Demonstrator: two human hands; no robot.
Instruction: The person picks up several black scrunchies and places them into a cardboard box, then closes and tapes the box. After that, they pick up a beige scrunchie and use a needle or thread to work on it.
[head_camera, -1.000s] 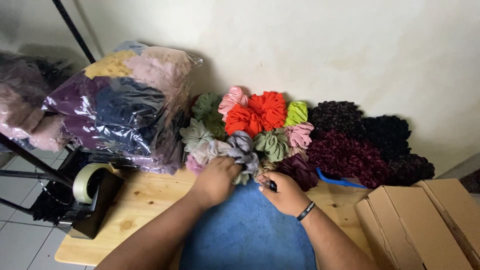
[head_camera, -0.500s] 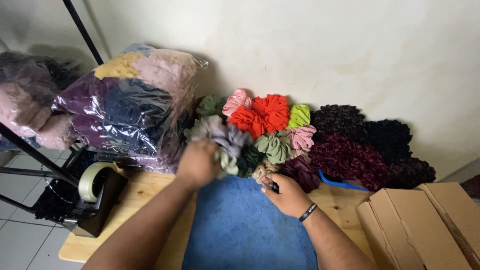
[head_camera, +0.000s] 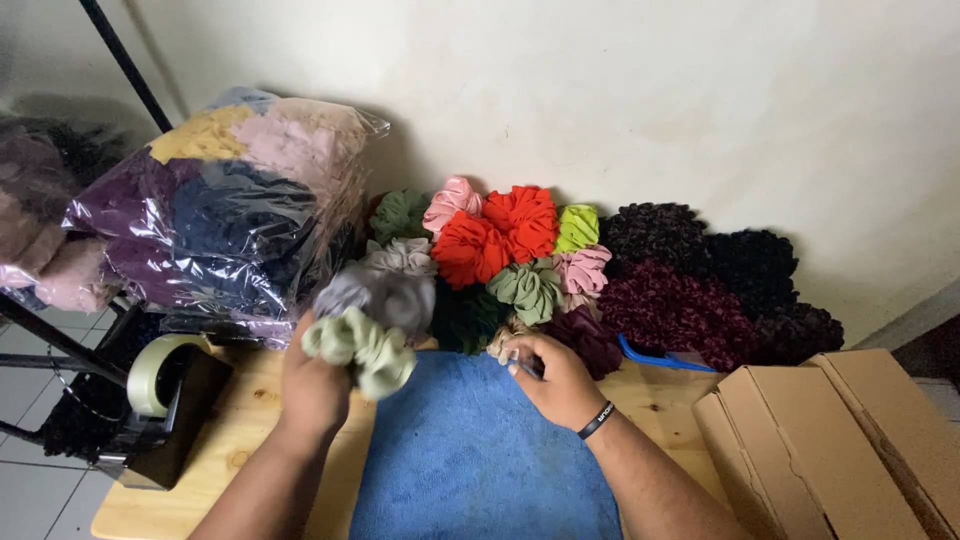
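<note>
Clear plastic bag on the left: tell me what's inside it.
The clear plastic bag holds bunched fabric pieces in yellow, pale pink, dark blue and purple, pressed against the film. Glare and folds blur their shapes, and whatever lies deeper in the bag or at its back is covered.

clear plastic bag (head_camera: 215, 215) left, cardboard boxes (head_camera: 830, 440) right

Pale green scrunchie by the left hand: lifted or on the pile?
Lifted. The left hand grips the pale green scrunchie above the blue cloth, clear of the scrunchie pile against the wall.
</note>
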